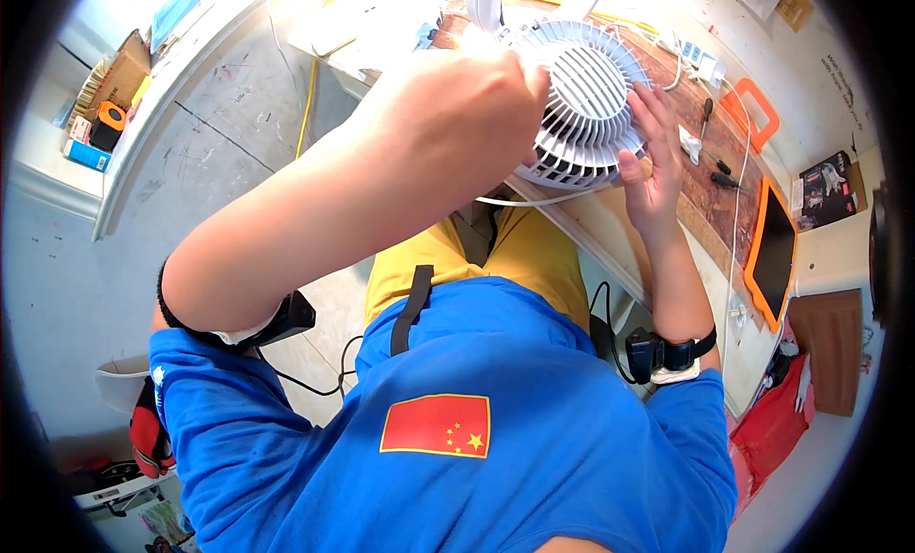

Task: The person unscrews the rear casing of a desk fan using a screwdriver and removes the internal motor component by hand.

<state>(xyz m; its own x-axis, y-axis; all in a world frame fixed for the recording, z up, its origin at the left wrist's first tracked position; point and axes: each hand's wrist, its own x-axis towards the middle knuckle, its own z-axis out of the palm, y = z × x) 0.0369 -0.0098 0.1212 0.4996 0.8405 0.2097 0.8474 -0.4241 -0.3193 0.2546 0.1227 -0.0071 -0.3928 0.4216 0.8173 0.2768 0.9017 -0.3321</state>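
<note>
Touching slatted white housing [589, 81], right hand [658, 176].

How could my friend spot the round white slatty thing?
Find the brown tabletop, upper right. At its near edge, between the left hand and the right hand, is the round white thing. Unlike the dark screwdrivers to its right, it has a slatted disc ringed with fins.

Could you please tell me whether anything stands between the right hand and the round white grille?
Nothing visible does: the right hand is at the right edge of the grille, fingers overlapping it in this view. The white cord curves below the grille, and the screwdrivers lie beyond the hand.
</note>
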